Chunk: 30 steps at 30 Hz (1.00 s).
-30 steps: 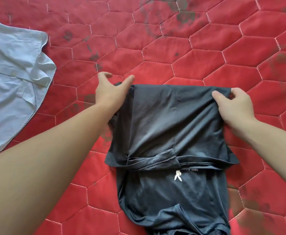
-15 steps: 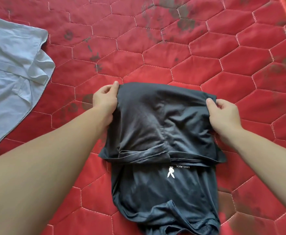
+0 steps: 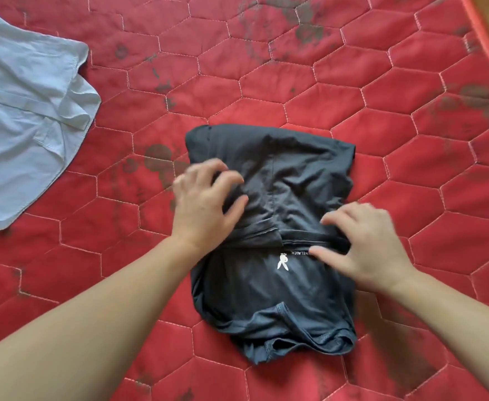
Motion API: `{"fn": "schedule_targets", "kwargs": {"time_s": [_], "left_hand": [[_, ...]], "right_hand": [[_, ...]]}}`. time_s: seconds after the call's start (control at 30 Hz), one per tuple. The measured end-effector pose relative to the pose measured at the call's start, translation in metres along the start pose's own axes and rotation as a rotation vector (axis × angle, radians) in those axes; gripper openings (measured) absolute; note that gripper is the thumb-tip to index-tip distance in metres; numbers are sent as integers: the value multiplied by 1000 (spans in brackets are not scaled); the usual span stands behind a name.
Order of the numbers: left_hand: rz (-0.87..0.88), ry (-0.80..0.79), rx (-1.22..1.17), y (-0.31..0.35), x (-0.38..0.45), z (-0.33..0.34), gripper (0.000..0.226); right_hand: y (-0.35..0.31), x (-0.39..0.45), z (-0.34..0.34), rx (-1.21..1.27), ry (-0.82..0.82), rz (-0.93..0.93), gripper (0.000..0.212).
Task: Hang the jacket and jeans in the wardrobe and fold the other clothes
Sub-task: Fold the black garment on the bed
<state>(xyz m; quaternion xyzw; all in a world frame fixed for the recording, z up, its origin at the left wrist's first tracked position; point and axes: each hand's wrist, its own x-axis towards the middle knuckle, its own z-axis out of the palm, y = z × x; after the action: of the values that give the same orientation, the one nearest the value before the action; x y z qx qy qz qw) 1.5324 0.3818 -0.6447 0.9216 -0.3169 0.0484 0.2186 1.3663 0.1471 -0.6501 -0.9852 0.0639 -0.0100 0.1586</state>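
- Dark grey T-shirt [image 3: 272, 241], partly folded, lies at centre frame on a red quilted mattress [image 3: 295, 91] stitched in hexagons.
- Its far half is doubled toward the near side; the folded hem runs across the middle of the bundle, just above a small white rabbit logo [image 3: 283, 262] with a short line of white lettering beside it.
- The collar opening shows at the lower edge of the bundle, bottom centre of frame.
- Left hand [image 3: 205, 206] sits on the left side of the folded upper layer, palm down, fingers spread and slightly bent, tips on the cloth. Motion blur; no fabric gathered or pinched in it that I can make out.
- Right hand [image 3: 364, 244] sits on the right side at the fold line, palm down, fingers extended toward frame left, lying flat across the hem. Loose, not gripping anything.
- Both forearms enter from the bottom corners of the frame, bare.
- Light blue button shirt [image 3: 26, 120] lies spread at the upper left of the frame, partly cut off by the edge, well apart from the T-shirt; collar and a chest pocket visible.
- Mattress carries dark smudges at top centre, right edge, and just left of the T-shirt.
- A strip of tan surface shows at the upper right corner beyond the mattress edge; cannot tell what it is.
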Motion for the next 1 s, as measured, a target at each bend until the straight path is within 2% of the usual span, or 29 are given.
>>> {"fn": "schedule_targets", "kwargs": {"time_s": [0.07,0.17,0.23,0.37,0.43,0.47,0.53,0.63,0.7,0.73,0.8,0.9,1.0], "left_hand": [[146,-135,43,-2,-26,1,20],[161,-332,112,-4,-59,-1,25],[142,-391,135,-2,-70,-4,26],[111,-610,118,9,-70,-17,13],[87,-711,78,16,-71,-23,13],[74,-740,54,20,-74,-26,16],[102,-733,47,26,-85,-29,29],[190,-704,109,36,-114,-34,83],[227,-801,156,44,-131,-35,107],[242,-859,206,48,-137,-33,110],[212,-889,261,52,-141,-28,97],[185,-754,149,54,-133,-28,54],[111,-597,-69,50,-116,-31,40]], "right_hand": [[-6,-10,7,-58,-152,-85,40],[-17,-17,7,59,-115,-106,12],[-20,-23,5,88,-111,-82,15],[-23,-43,3,28,-284,2,20],[-29,-52,1,56,-252,-29,18],[-34,-56,0,70,-214,-68,23],[-42,-68,-1,87,-225,-145,49],[-54,-98,5,-83,-369,-277,89],[-56,-111,12,-180,-439,-312,93],[-57,-114,15,-194,-436,-304,90],[-58,-109,17,-186,-362,-270,73],[-63,-91,15,-57,-227,-216,35],[-67,-65,0,235,-207,32,27]]}}
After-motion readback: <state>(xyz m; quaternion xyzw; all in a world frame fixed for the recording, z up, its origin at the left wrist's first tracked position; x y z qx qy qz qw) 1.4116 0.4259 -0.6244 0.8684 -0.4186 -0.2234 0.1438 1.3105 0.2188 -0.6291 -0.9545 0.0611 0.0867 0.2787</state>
